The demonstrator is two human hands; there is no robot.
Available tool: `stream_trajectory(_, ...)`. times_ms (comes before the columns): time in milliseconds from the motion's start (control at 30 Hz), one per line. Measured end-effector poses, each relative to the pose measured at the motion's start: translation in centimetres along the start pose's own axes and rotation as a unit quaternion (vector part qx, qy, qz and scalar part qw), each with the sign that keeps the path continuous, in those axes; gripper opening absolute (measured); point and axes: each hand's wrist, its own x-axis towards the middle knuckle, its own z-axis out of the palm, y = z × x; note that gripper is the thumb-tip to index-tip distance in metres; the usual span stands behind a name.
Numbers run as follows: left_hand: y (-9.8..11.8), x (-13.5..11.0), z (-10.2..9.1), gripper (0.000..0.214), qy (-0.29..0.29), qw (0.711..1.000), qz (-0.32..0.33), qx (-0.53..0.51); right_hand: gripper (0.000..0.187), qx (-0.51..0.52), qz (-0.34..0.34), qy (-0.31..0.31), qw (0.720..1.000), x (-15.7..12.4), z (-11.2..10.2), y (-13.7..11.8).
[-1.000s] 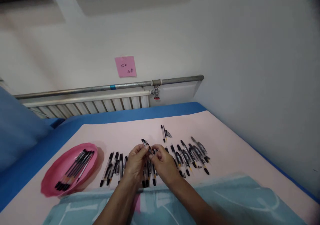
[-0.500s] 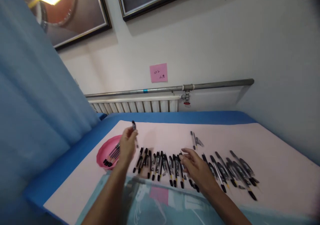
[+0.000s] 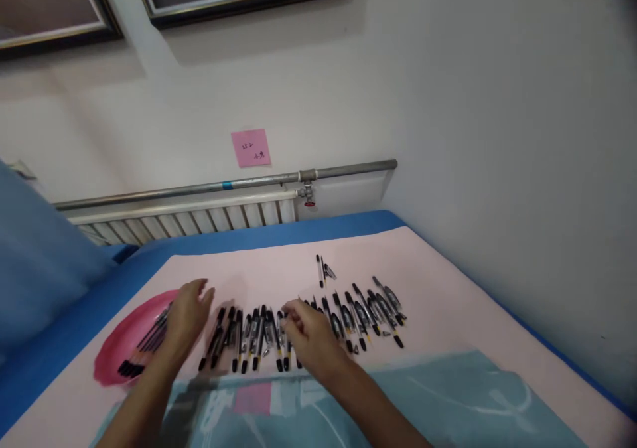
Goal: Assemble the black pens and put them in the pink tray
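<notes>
My left hand [image 3: 188, 315] is beside the right rim of a pink bowl [image 3: 107, 352], its fingers apart and nothing visible in them. Inside the bowl lie several black-capped pens [image 3: 144, 345], partly hidden behind that hand. My right hand [image 3: 313, 338] hovers over the middle of a row of pen parts, thumb and fingers loosely bent and apart; its fingertips are close to the parts, but contact is unclear. The row holds clear pen barrels with black ends [image 3: 259, 337], dark clipped pieces [image 3: 347, 316] and small metallic tips [image 3: 355, 350].
A few pen parts [image 3: 321, 272] lie apart behind the row. All rest on a pink sheet [image 3: 438, 302] over a blue surface [image 3: 279, 234]. A radiator [image 3: 199, 221], pipe [image 3: 355, 169] and wall are behind. A blue curtain [image 3: 40, 249] hangs left; teal cloth [image 3: 428, 395] lies in front.
My left hand has lowered toward the bowl, and the pen piece it held up is no longer seen in it. My right hand stays over the row. The view has swung right.
</notes>
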Motion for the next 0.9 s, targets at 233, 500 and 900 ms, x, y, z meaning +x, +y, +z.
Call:
stream_trajectory(233,14.5,0.5,6.9,0.009,-0.135,0.945,-0.022,-0.296,0.018,-0.013,-0.086,0.039,0.995,-0.4,-1.1,-1.4)
stream_trajectory(500,20.3,2.0,13.0,0.021,-0.168,0.937,-0.048,-0.303,0.017,-0.022,-0.093,0.085,0.992,0.1,-3.1,-0.7)
stream_trajectory(900,19.2,2.4,11.9,0.022,-0.181,0.953,-0.061,-0.236,0.019,-0.034,-0.034,0.134,0.99,1.2,-3.9,1.0)
